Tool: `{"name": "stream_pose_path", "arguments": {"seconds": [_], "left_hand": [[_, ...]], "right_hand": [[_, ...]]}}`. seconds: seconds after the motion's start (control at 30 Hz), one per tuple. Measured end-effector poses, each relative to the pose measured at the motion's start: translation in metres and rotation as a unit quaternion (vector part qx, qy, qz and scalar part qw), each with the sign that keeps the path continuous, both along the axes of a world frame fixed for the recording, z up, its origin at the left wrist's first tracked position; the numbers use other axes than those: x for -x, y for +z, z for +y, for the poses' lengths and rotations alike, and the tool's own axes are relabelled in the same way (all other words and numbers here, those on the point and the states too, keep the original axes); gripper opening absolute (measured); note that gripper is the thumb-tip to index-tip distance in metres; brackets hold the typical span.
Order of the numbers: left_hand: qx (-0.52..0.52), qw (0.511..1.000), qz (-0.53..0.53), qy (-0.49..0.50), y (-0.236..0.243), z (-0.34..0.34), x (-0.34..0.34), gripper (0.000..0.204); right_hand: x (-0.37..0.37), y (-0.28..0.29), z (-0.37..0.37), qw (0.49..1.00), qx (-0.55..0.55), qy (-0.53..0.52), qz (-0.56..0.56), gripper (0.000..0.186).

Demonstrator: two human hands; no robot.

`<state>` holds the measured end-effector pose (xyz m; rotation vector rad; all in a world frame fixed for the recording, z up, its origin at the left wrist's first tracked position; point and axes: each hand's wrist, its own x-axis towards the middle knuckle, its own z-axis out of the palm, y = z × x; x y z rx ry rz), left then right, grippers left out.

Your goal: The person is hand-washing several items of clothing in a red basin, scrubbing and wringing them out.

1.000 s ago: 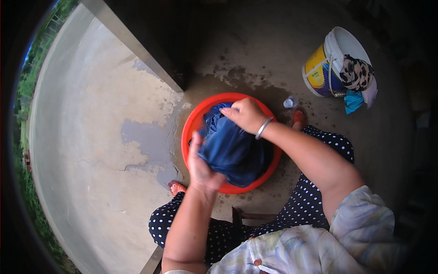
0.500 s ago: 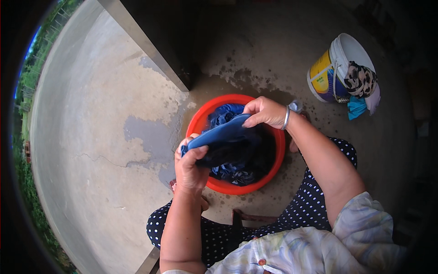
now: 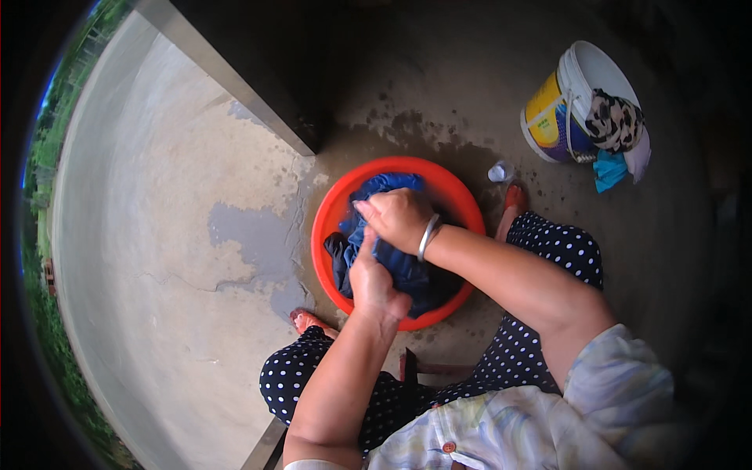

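Observation:
A red-orange basin [image 3: 319, 249] on the floor holds dark and blue wet laundry. Over its middle, my right hand [image 3: 401, 221] is closed in a fist on a blue garment [image 3: 359, 236], with a silver bangle around the wrist. Just below it, my left hand [image 3: 374, 276] presses against the same garment, palm turned inward; its fingers are partly hidden by cloth and the other hand. Bunched blue fabric [image 3: 392, 183] lies at the far side of the basin. A black cloth [image 3: 337, 254] rests against its left wall.
At the far right stands a white bucket [image 3: 576, 66] with a yellow and blue label; leopard-print [image 3: 615, 119] and teal [image 3: 609, 169] cloths hang over its side. A small clear object [image 3: 498, 171] lies near my right foot [image 3: 515, 196]. A dark pillar-like block [image 3: 258, 86] stands beyond the basin.
Both hands have come together low over the basin. The blue garment, stretched between them before, is now bunched. My right hand moved left and nearer; my left hand moved right.

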<state>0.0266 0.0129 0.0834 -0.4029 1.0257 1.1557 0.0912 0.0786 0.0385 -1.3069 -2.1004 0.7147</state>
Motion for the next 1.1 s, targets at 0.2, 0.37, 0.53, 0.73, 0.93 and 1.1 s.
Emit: {"name": "stream_pose_path", "arguments": {"seconds": [0.2,0.37,0.53,0.73,0.93,1.1], "left_hand": [[-0.235,0.963,-0.13,0.018,-0.064,-0.006,0.033,0.034],[-0.057,0.998,-0.035,0.007,-0.019,0.006,0.026,0.037],[-0.177,0.975,-0.132,0.033,-0.057,-0.016,0.03,0.035],[-0.143,0.979,-0.131,-0.06,-0.006,-0.01,0.061,0.069],[-0.168,0.971,0.023,-0.171,0.0,-0.018,0.06,0.044],[-0.177,0.98,0.026,-0.093,0.004,-0.013,0.071,0.034]], "right_hand": [[0.016,0.029,-0.047,0.989,-0.113,0.09,0.04,0.026],[0.008,0.018,-0.021,0.993,-0.024,0.06,0.1,0.027],[0.009,0.03,-0.033,0.979,-0.128,0.151,0.037,0.015],[-0.021,0.014,0.022,0.924,0.295,-0.004,0.246,0.041],[-0.032,0.032,0.019,0.779,0.499,0.015,0.38,0.03],[-0.06,0.009,0.026,0.736,0.568,0.182,0.32,0.015]]}}
